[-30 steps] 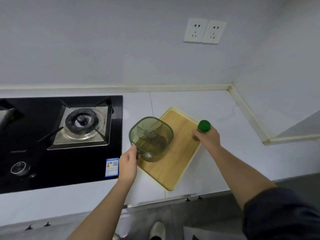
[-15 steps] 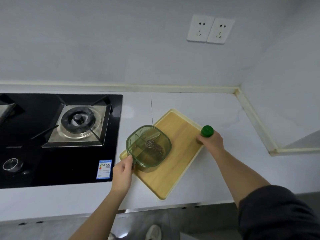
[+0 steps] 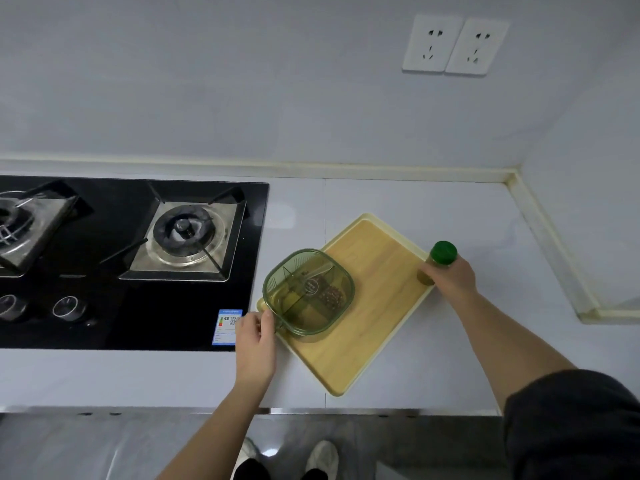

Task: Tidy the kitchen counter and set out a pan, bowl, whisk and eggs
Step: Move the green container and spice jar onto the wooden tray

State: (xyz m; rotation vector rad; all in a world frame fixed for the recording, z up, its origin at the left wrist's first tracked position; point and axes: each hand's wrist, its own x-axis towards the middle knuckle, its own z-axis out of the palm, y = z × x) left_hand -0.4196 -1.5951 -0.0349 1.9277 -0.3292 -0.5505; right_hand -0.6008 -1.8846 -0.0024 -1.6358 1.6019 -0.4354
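A wooden tray with a pale rim lies at an angle on the white counter. On its left part rests a green see-through seasoning box with divided compartments, one holding dark grains. My left hand pinches the box's handle at its near-left corner. My right hand grips a small bottle with a green cap at the tray's right edge; the bottle's base is hidden by my fingers. No pan, bowl, whisk or eggs are in sight.
A black gas hob with two burners and two knobs fills the counter's left side. Two wall sockets sit above. The wall corner closes the right end. My feet show below the counter's front edge.
The seasoning box came down from above the tray onto its left part, my left hand still at its handle. The bottle stays at the tray's right edge. My head has shifted its view.
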